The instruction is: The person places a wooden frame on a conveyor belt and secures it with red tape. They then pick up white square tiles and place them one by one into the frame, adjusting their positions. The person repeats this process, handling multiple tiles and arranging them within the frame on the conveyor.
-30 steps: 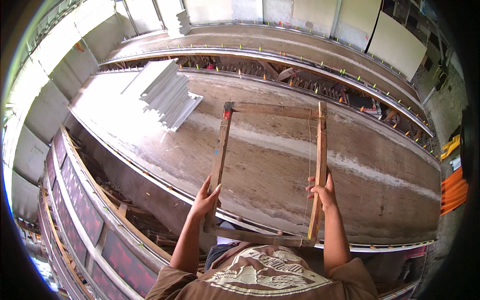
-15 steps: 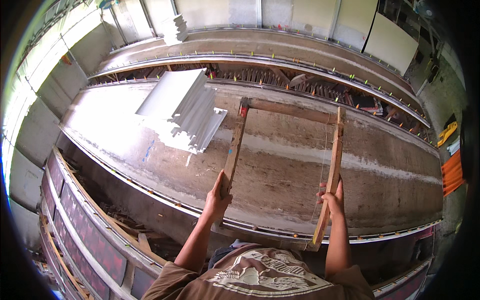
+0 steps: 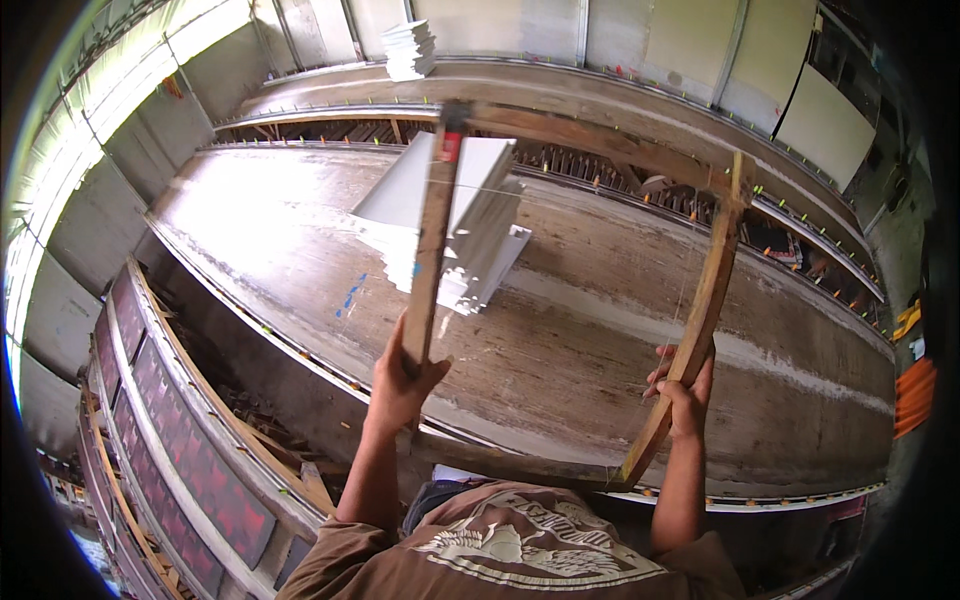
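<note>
Wooden frame (image 3: 431,250) is held up over the long tabletop (image 3: 600,340); handling or positioning seems to be in hand. Left bar is clasped by left hand (image 3: 402,385), right bar by right hand (image 3: 690,392), each grip closed round wood. Steady two-handed support seems called for next. Versus half a second ago, white stack (image 3: 485,225) is now overlapped by the left bar.

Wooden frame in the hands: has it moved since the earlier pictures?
Yes, the frame moved left against the white stack: its left bar stood right of the stack, and now crosses in front of it.
</note>
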`<act>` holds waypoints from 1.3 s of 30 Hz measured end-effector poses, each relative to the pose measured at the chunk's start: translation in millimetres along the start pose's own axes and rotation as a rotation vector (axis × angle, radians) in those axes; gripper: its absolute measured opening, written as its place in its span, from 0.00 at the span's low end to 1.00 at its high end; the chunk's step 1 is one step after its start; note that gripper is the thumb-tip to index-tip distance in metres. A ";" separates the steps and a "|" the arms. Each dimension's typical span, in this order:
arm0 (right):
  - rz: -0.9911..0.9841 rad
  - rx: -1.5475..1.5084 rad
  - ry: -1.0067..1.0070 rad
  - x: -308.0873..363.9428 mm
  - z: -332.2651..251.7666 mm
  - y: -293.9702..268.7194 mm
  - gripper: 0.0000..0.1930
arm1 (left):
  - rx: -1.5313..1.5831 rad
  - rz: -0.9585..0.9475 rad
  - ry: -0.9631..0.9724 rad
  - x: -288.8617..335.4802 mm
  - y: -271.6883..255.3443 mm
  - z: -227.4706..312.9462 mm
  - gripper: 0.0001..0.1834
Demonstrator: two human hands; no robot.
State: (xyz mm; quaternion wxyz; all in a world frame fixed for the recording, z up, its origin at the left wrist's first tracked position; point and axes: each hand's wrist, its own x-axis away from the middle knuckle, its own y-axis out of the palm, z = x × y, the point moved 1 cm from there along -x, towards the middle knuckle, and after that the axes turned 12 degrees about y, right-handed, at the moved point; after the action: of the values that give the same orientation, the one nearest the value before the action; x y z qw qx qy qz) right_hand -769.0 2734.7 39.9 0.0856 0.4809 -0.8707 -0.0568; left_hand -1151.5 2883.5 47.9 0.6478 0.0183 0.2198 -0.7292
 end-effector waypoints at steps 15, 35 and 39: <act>0.073 0.350 -0.070 -102.4 -0.9 303.8 0.30 | 0.323 0.260 -0.231 -99.3 -249.8 -172.3 0.10; 0.476 0.446 0.062 -146.8 36.6 364.8 0.32 | 0.357 0.181 -0.416 -134.6 -313.9 -250.9 0.12; 0.609 0.351 0.000 -147.2 44.0 365.5 0.30 | 0.384 0.051 -0.440 -162.8 -339.4 -272.3 0.13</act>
State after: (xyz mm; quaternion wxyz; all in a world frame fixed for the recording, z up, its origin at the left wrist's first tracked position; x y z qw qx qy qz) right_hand -1003.6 3054.2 49.3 0.0145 0.2066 -0.9707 0.1217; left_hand -1519.0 3151.5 -46.5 0.6826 -0.0127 -0.0684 -0.7275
